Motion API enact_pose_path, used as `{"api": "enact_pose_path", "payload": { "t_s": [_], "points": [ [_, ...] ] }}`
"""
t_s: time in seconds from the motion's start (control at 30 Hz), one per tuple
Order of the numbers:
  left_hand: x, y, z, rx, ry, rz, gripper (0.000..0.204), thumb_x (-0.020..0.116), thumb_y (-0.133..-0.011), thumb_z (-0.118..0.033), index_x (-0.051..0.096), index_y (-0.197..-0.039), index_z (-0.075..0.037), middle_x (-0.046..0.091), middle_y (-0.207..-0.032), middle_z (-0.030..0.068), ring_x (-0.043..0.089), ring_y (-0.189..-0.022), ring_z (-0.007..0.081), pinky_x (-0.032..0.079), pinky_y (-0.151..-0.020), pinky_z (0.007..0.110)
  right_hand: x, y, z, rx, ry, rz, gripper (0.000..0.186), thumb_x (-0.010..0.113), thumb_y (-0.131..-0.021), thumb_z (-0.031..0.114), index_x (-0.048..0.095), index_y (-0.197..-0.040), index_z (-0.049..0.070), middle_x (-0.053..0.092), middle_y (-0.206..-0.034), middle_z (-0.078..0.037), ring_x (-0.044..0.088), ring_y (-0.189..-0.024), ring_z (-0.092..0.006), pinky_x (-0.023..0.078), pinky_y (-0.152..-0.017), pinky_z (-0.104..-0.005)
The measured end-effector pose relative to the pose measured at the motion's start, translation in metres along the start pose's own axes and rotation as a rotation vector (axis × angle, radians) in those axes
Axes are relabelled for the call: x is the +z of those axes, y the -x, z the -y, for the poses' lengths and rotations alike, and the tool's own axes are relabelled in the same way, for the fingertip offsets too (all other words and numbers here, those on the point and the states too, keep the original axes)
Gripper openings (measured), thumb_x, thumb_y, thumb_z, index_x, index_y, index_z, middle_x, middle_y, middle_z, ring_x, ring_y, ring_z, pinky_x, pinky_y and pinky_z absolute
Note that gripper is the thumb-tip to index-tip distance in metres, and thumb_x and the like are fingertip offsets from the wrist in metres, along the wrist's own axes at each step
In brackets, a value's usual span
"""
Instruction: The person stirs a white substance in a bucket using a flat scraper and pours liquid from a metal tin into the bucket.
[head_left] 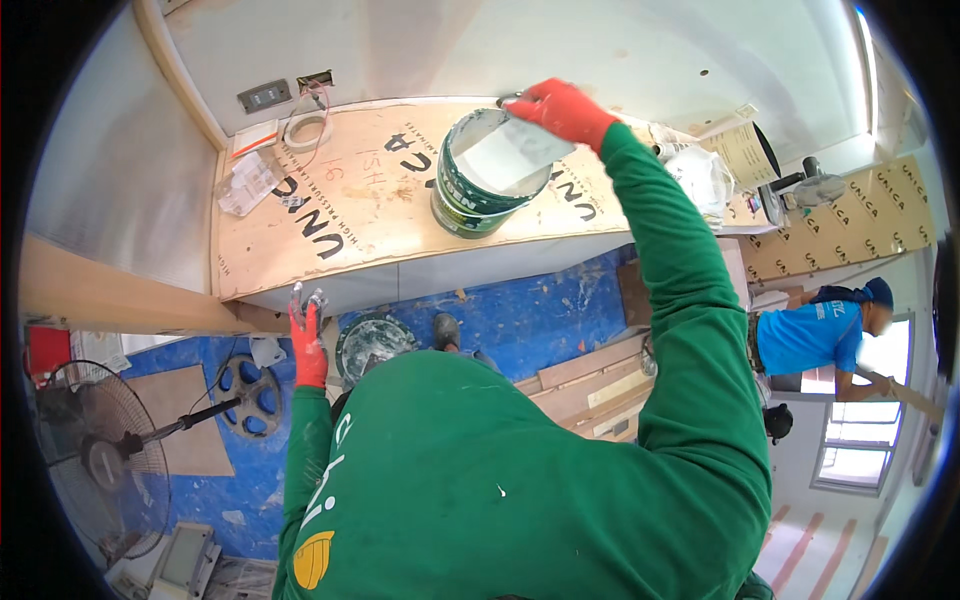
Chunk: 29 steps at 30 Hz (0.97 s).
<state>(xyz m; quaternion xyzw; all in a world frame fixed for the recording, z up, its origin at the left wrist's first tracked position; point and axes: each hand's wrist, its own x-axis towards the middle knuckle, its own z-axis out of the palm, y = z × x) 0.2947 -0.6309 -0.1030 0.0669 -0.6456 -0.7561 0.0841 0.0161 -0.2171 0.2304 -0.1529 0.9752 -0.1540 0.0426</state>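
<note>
My right hand (565,110), in a red glove, is closed on the edge of a flat, whitish rectangular blade (518,155), which looks like a wide putty scraper. The blade slants over the mouth of a green bucket (470,212), whose inner wall is smeared with white paste. The bucket stands on the wooden counter (380,205). My left hand (308,335), also red-gloved, hangs just off the counter's front edge. Its fingers are apart, hold nothing, and carry white paste at the tips. A round, paste-smeared lid or tub (372,345) rests on the floor near it.
A tape roll (307,130) and a clear packet (250,183) lie at the counter's left. Right of the bucket are a white plastic bag (697,182) and a dark-mouthed cylinder (745,158). A fan (105,460) stands lower left; planks (590,390) cover some floor. A co-worker (815,335) handles a board at right.
</note>
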Motion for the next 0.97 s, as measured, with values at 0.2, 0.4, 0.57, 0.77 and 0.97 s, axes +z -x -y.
{"api": "enact_pose_path", "payload": {
  "t_s": [0.2, 0.4, 0.57, 0.77, 0.97],
  "points": [
    [0.007, 0.002, -0.017, -0.111, 0.157, -0.044, 0.056, 0.048, -0.107, -0.019, 0.028, -0.157, -0.007, 0.05, -0.145, 0.0193, 0.053, -0.131, 0.0275, 0.037, -0.115, 0.041, -0.073, 0.017, 0.031, -0.159, 0.271, -0.131, 0.053, 0.068, -0.09, 0.055, 0.073, -0.106, 0.005, 0.073, -0.095, -0.018, 0.069, -0.091, -0.0341, 0.053, -0.084, -0.0398],
    [0.013, -0.01, -0.009, -0.046, 0.154, -0.013, 0.058, 0.05, -0.106, -0.02, 0.027, -0.157, -0.007, 0.047, -0.149, 0.0181, 0.051, -0.133, 0.029, 0.038, -0.115, 0.043, -0.072, 0.005, 0.025, -0.276, 0.378, -0.173, 0.049, 0.066, -0.091, 0.052, 0.072, -0.102, 0.005, 0.072, -0.095, -0.016, 0.068, -0.091, -0.0328, 0.053, -0.082, -0.0405],
    [-0.011, -0.001, 0.0, -0.007, 0.071, -0.011, 0.051, 0.045, -0.107, -0.02, 0.034, -0.154, -0.005, 0.034, -0.158, 0.0146, 0.046, -0.138, 0.0307, 0.037, -0.116, 0.044, -0.05, -0.021, 0.028, -0.438, 0.449, -0.141, 0.05, 0.064, -0.092, 0.054, 0.07, -0.108, 0.008, 0.072, -0.102, -0.014, 0.066, -0.098, -0.0348, 0.052, -0.088, -0.0434],
    [-0.053, 0.017, 0.014, 0.213, -0.978, -0.018, 0.05, 0.05, -0.105, -0.036, 0.05, -0.146, -0.007, 0.037, -0.156, 0.0209, 0.028, -0.148, 0.0344, 0.022, -0.122, 0.045, 0.042, -0.052, -0.036, -0.595, 0.393, -0.122, 0.061, 0.067, -0.088, 0.06, 0.063, -0.122, 0.009, 0.072, -0.104, -0.011, 0.068, -0.101, -0.0311, 0.042, -0.106, -0.0507],
    [-0.091, 0.133, 0.025, -0.264, -0.321, -0.458, 0.065, 0.064, -0.098, -0.031, 0.039, -0.155, -0.013, 0.023, -0.164, 0.014, 0.034, -0.147, 0.0309, 0.023, -0.122, 0.04, 0.059, -0.058, 0.026, -0.337, 0.111, 0.075, 0.061, 0.083, -0.077, 0.047, 0.062, -0.118, 0.008, 0.072, -0.103, -0.015, 0.067, -0.1, -0.0348, 0.05, -0.096, -0.0441]
  ]
}}
